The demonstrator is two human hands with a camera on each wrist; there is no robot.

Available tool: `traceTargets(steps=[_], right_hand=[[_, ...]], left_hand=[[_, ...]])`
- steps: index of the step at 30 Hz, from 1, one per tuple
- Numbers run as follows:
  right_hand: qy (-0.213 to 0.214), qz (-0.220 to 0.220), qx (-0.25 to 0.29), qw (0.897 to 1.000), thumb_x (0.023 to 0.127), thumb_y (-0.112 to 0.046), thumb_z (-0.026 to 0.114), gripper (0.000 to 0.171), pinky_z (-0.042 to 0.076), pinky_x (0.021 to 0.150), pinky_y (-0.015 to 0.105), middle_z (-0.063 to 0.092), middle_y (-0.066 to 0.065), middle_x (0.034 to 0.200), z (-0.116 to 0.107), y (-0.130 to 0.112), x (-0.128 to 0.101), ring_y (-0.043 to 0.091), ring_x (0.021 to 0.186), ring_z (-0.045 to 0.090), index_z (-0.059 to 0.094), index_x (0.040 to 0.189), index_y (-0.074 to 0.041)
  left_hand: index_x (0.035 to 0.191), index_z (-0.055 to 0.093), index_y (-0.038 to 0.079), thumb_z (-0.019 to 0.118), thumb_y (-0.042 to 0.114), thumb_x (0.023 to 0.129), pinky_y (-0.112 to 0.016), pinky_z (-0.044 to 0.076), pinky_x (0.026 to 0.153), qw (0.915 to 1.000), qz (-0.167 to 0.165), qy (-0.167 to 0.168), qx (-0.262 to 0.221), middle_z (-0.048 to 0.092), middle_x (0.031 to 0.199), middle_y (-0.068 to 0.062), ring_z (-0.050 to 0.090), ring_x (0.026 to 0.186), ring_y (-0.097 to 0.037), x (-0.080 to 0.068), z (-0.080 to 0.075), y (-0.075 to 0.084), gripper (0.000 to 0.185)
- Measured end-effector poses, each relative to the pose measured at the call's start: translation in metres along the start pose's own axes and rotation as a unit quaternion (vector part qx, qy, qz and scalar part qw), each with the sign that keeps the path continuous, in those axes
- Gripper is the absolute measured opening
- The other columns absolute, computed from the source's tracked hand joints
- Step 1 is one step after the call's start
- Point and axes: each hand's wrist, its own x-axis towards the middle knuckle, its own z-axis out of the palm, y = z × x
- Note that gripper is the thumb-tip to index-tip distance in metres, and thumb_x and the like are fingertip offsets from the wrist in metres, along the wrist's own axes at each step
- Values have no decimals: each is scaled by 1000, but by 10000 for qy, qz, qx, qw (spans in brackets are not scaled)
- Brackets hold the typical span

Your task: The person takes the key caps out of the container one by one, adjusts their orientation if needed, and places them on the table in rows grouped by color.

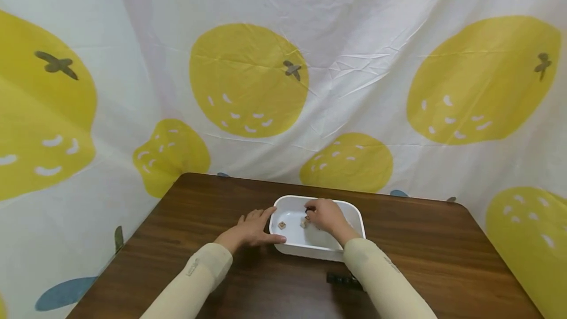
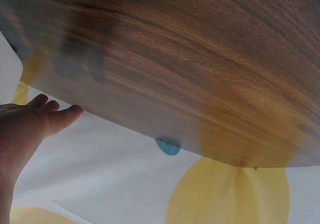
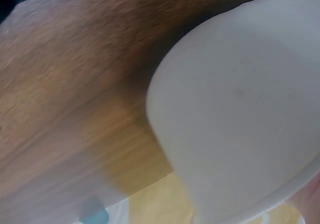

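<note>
Head view shows the left hand (image 1: 250, 230) flat, fingers straight, steadying the white tub (image 1: 354, 213) at its 9 o'clock wall on the tabletop (image 1: 443, 255), while the right hand (image 1: 325, 215) pinches a small wooden cube (image 1: 304, 222) inside; judged a picking step, next calling for a clean lift past the second cube (image 1: 281, 225).

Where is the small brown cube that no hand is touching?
In the head view, the small brown cube lies inside the white tub, towards its left side, between the left hand and the right hand.

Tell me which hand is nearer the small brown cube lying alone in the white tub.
Left. The left hand rests on the tub rim just beside the cube; the right hand is inside the tub, farther right, at another small piece.
</note>
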Motion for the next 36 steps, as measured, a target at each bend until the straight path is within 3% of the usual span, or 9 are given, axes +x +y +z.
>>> traceTargets(steps=[6, 13, 18, 24, 32, 36], right_hand=[[-2, 176, -28, 9998, 91, -14, 67, 18, 51, 79, 43, 74, 2, 97, -6, 2, -5, 23, 86, 67, 77, 107, -13], [6, 275, 6, 9996, 84, -10, 72, 25, 51, 78, 43, 72, 4, 91, -13, 6, -6, 23, 83, 64, 75, 109, -8], [-9, 503, -46, 9987, 88, -15, 73, 23, 52, 81, 45, 73, 5, 96, -20, 12, -10, 25, 92, 68, 74, 110, -9], [-24, 751, -129, 9971, 89, -21, 74, 24, 52, 75, 44, 72, 2, 95, -31, 18, -19, 22, 88, 67, 74, 111, -12], [177, 464, 36, 9988, 88, -21, 75, 20, 52, 80, 47, 72, 4, 98, -43, 26, -35, 27, 92, 67, 75, 106, -12], [246, 364, 184, 9989, 88, -19, 75, 17, 53, 76, 44, 71, 3, 98, -49, 29, -48, 23, 85, 67, 76, 103, -12]], left_hand=[[156, 27, 19, 70, 65, 81, -66, 21, 109, 10000, 54, 43, 14, 36, 151, -22, 29, 141, -43, 0, 0, 1, 98], [156, 28, 18, 70, 64, 81, -67, 21, 109, 10000, 41, 26, 19, 36, 152, -22, 29, 141, -43, 0, -1, 2, 97], [155, 28, 17, 71, 64, 81, -67, 20, 109, 10000, 60, 45, 39, 36, 152, -23, 28, 141, -44, -1, -1, 2, 98], [156, 27, 18, 70, 65, 80, -67, 19, 109, 10000, 46, -1, -16, 34, 153, -22, 27, 142, -43, 1, -1, 1, 99], [156, 26, 19, 69, 67, 80, -68, 18, 109, 10000, 69, -10, -27, 34, 153, -22, 26, 142, -43, 1, -1, -1, 100], [156, 26, 19, 70, 66, 80, -68, 18, 109, 10000, 81, -27, -35, 34, 153, -22, 26, 142, -43, 0, -1, 1, 100]])
